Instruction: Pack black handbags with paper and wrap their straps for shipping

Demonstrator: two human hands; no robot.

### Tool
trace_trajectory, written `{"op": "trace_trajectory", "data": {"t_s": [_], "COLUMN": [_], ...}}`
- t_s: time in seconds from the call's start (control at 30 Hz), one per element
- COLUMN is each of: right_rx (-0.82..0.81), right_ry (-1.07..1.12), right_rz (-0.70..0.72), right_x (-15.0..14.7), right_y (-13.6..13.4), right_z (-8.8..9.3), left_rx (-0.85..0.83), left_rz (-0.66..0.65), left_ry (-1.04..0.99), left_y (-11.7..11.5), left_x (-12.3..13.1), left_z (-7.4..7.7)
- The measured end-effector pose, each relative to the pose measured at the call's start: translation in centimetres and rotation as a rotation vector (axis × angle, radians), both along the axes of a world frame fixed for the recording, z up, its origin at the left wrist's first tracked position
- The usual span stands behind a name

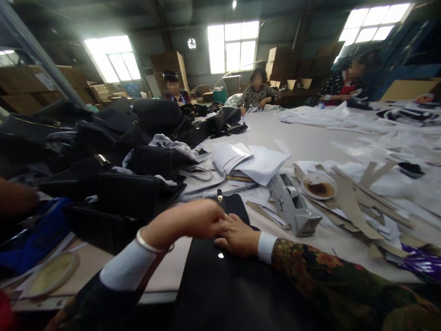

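A black bag [220, 289] with a smooth surface lies right in front of me at the table's edge. Its flap or strap end [237, 207] points away from me and carries a small gold buckle [219, 196]. Above the bag, my left hand [193, 218] is closed with bent fingers, and what its fingertips pinch is hidden. My right hand [239, 236] rests on the black material, fingers stretched out and thumb apart, its fingertips meeting the left hand's. Just below the hands, a shiny round metal fitting [221, 255] shows on the bag.
Black bags [127, 193] are heaped at left. Ahead lie a stack of white sheets [251, 163] and a grey tape dispenser [294, 207]. Farther right are a bowl of brown matter [319, 185] and cardboard strips [354, 207]. Several people [259, 92] sit across the table.
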State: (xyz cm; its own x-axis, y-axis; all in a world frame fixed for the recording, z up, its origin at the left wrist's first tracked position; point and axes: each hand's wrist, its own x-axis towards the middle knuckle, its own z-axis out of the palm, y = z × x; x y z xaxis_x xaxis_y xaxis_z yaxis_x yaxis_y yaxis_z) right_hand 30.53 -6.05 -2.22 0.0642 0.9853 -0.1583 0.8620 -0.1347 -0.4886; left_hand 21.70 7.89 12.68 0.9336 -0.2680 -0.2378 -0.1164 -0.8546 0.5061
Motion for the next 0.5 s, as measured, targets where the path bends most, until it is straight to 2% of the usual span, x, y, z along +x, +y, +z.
{"op": "trace_trajectory", "data": {"t_s": [0.07, 0.1, 0.13, 0.17, 0.23, 0.3, 0.37, 0.4, 0.43, 0.5], "right_rx": [0.003, 0.004, 0.01, 0.025, 0.078, 0.136, 0.174, 0.188, 0.203, 0.263], "right_ry": [-0.045, -0.059, -0.069, -0.074, -0.075, -0.071, -0.06, -0.047, -0.03, -0.004], "right_rz": [-0.017, -0.021, -0.021, -0.019, -0.015, -0.022, -0.036, -0.04, -0.039, -0.052], "right_x": [-0.3, -0.4, -0.4, -0.4, -0.3, -0.3, -0.1, 0.1, 0.5, 2.3], "right_y": [0.3, 0.3, 0.3, 0.3, 0.1, -0.1, -0.1, -0.2, -0.3, -0.8], "right_z": [0.0, -0.1, -0.1, -0.1, -0.2, -0.3, -0.3, -0.2, 0.0, 0.9], "left_rx": [-0.036, -0.142, -0.291, -0.454, -0.798, -1.105, -1.159, -1.188, -1.21, -1.267], "left_rz": [0.103, 0.16, 0.215, 0.263, 0.433, 0.743, 0.888, 0.953, 0.997, 1.056], "left_ry": [-0.299, -0.447, -0.56, -0.603, -0.509, -0.332, -0.317, -0.322, -0.334, -0.35], "left_y": [-0.6, -1.2, -1.8, -2.4, -3.2, -3.0, -1.9, -1.2, -0.5, 0.3], "left_x": [5.2, 7.9, 10.4, 12.5, 15.3, 16.1, 15.6, 15.2, 14.9, 14.9], "left_z": [2.8, 3.3, 3.1, 2.1, -1.5, -6.4, -10.9, -12.6, -13.8, -15.1]}}
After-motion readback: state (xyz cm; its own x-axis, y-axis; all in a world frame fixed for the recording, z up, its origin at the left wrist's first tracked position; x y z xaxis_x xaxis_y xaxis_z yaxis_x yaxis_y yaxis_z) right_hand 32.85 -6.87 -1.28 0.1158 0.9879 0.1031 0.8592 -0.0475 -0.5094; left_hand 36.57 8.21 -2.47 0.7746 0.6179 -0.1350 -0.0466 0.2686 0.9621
